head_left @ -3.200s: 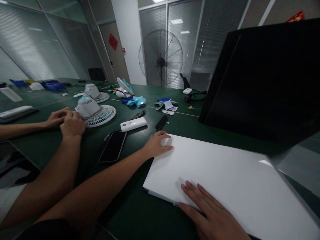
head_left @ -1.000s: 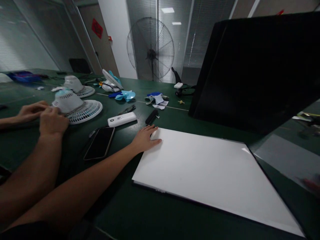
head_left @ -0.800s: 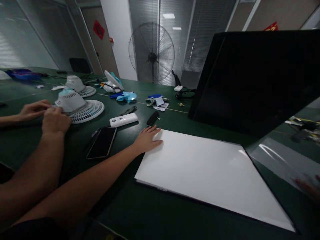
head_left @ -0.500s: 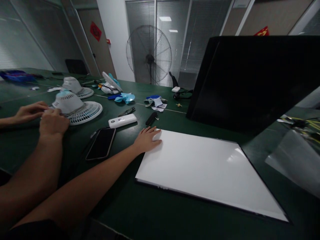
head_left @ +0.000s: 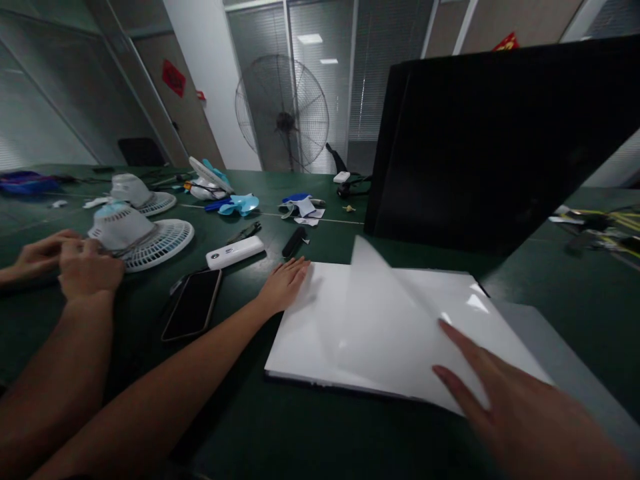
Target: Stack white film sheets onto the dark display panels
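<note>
My left hand (head_left: 284, 287) lies flat at the upper left corner of a white rectangular panel (head_left: 310, 347) with dark edges, its fingers stretched out. At the lower right, my right hand (head_left: 530, 407) has its thumb and a finger at the edge of a thin translucent sheet (head_left: 375, 313). That sheet stands partly raised over the panel, one pointed corner up. Its far side and my other right fingers are hidden. Beside the panel on the right is a greyish flat sheet (head_left: 560, 340).
A large dark screen (head_left: 475, 147) tilts behind the panel. Left of it are a phone (head_left: 194, 305), a white power bank (head_left: 235, 252) and a black tool (head_left: 294, 241). A co-worker's hands (head_left: 90, 267) hold a small white fan (head_left: 163, 243). Cables (head_left: 610, 227) lie at right.
My right hand has come into view from the right with the translucent sheet, now raised over the panel. My left hand stays on the panel. The view has shifted slightly.
</note>
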Motion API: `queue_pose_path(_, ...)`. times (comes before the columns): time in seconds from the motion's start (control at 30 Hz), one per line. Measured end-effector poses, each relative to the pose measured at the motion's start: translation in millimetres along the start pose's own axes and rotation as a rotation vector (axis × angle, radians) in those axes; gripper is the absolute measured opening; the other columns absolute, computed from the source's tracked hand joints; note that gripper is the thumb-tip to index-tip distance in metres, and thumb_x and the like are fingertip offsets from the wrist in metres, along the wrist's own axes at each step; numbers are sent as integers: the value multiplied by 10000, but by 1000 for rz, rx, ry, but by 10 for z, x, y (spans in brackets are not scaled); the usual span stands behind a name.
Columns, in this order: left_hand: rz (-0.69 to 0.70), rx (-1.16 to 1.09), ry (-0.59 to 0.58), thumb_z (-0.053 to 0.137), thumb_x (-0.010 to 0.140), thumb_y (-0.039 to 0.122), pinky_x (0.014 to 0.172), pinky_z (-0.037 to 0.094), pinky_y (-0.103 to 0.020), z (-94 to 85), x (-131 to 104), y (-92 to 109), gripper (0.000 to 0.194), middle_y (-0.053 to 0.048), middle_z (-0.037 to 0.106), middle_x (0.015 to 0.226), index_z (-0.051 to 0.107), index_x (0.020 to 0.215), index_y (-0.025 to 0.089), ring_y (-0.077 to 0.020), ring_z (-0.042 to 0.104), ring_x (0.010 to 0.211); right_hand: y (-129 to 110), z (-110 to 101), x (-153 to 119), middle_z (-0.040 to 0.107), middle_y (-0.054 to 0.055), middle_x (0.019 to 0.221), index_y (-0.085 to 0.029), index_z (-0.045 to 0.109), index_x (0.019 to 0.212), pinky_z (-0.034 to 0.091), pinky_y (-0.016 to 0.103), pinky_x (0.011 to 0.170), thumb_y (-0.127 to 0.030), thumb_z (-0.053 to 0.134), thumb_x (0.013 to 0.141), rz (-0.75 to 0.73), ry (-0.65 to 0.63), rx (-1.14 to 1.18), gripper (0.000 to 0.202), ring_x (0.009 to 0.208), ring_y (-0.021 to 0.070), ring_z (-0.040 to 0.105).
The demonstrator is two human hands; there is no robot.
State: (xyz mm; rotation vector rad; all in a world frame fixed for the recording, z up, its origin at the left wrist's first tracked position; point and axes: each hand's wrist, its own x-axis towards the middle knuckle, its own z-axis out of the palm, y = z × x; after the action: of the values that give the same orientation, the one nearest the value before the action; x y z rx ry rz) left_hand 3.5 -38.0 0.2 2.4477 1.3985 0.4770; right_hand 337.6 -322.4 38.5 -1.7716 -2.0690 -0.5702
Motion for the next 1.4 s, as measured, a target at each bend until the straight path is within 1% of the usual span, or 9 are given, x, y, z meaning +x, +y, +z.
queue_pose_path(0.13,-4,-39,-5,132,1068,532,1259,239,-521,-12,11,5,670,-73,456,1609,517,1510,207,-271,351,1535,-599,269,303,694,145,1111,-172,727,1232,636,432,598,-487,477,1003,-104,-85,-92,463,864,309,702)
queue_pose_path(0.23,4,-56,8,198,1049,552,1264,228,-524,-20,25,-5,655,-81,475,1596,509,1516,212,-285,358,1531,-778,390,422,658,172,1203,-206,748,1219,639,467,673,-495,691,876,-121,-168,-138,452,981,350,675)
queue_pose_path(0.47,-22,-255,120,70,1068,551,1229,346,-437,-37,29,-75,716,-60,612,1480,611,1405,224,-227,525,1423,-696,510,513,651,179,1183,-194,725,1280,635,450,650,-519,617,923,-248,-141,-141,494,947,337,656)
queue_pose_path(0.57,-18,-175,101,326,1032,582,1241,323,-470,-46,16,-64,599,-84,579,1512,577,1432,213,-267,506,1438,-642,595,502,646,198,1166,-165,717,1279,628,434,613,-521,440,1006,-327,-44,-130,527,934,336,654)
queue_pose_path(0.7,-7,-26,63,595,914,424,1260,276,-517,-58,1,-25,651,-110,514,1565,476,1513,200,-301,464,1467,-604,616,502,642,197,1192,-145,715,1230,630,437,635,-544,361,1037,-386,69,-115,567,953,333,658)
queue_pose_path(0.87,16,20,13,519,943,341,1263,258,-514,-82,-19,7,642,-78,433,1625,408,1565,223,-280,393,1513,-624,524,550,536,178,1416,-153,656,1318,642,416,758,-555,348,1040,-569,107,-19,578,1164,317,623)
queue_pose_path(1.07,67,30,-19,430,1013,513,1256,233,-552,-92,-31,4,589,-49,427,1632,440,1553,278,-303,351,1532,-615,499,574,463,151,1500,-177,631,1383,632,429,827,-467,361,1065,-627,65,44,508,1271,298,568)
queue_pose_path(1.27,47,-1,-12,418,1011,528,1261,233,-550,-63,1,-29,583,-52,492,1590,489,1515,242,-319,377,1516,-617,405,580,583,29,1392,-258,708,1241,597,403,918,-365,383,1112,-606,54,183,366,1256,238,575)
queue_pose_path(1.4,54,-12,-19,372,1024,549,1265,222,-546,-39,20,-57,573,-46,491,1592,508,1500,260,-307,373,1519,-685,325,495,663,10,1257,-220,725,1161,553,375,951,-199,394,1100,-608,119,277,337,1169,222,615)
